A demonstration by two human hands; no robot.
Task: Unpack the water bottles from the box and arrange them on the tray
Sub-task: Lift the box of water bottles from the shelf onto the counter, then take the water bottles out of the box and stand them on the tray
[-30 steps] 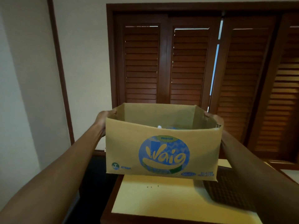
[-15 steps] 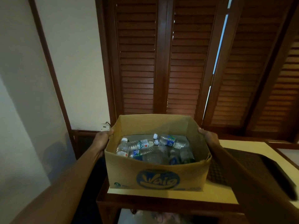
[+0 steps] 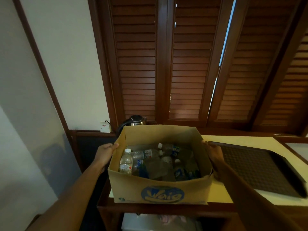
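Note:
An open cardboard box point(image 3: 160, 190) with a blue round logo rests on the left end of a cream-topped table point(image 3: 221, 194). Inside lie several clear water bottles point(image 3: 145, 154) with white caps, mostly on their sides; one bottle point(image 3: 126, 162) stands at the box's left wall. My left hand point(image 3: 106, 151) grips the box's left wall near the rim. My right hand point(image 3: 212, 151) holds the right wall. A dark brown tray point(image 3: 260, 165) with a textured floor lies on the table right of the box, with nothing on it.
A steel kettle point(image 3: 136, 120) stands behind the box, beside a white wall socket point(image 3: 105, 127). Brown louvred shutters point(image 3: 188, 64) fill the wall behind. Under the tabletop an open shelf holds a pale object point(image 3: 160, 222). The table's wooden edge runs just below the box.
The box came down from chest height onto the table's left end. The view has tilted downward, so the bottles inside and the kettle behind now show. Both hands stay on the box's sides.

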